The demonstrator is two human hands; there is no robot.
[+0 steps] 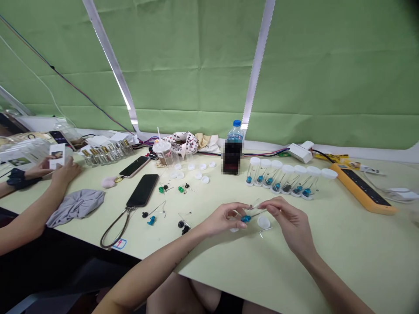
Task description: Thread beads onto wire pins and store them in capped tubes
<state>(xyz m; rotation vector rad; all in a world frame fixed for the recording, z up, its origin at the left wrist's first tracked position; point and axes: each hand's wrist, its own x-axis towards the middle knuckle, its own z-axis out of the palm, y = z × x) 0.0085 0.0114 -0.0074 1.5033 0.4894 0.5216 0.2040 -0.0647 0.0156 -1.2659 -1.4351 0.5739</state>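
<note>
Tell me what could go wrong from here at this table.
The small blue part at the fingertips of the left hand could slip, since there is little of it to grip. The left forearm passes close by the loose black parts, so it might brush them aside. The capped tubes sit in a close row beyond the right hand; one knock might topple several.

the left forearm slants up from the bottom edge, a small line of dark marks near its wrist, and ends in the left hand, thumb and fingers curled into a light pinch. the right forearm rises from the lower right; the right hand bends inward, thumb and forefinger pinched, near the left fingertips.
</note>
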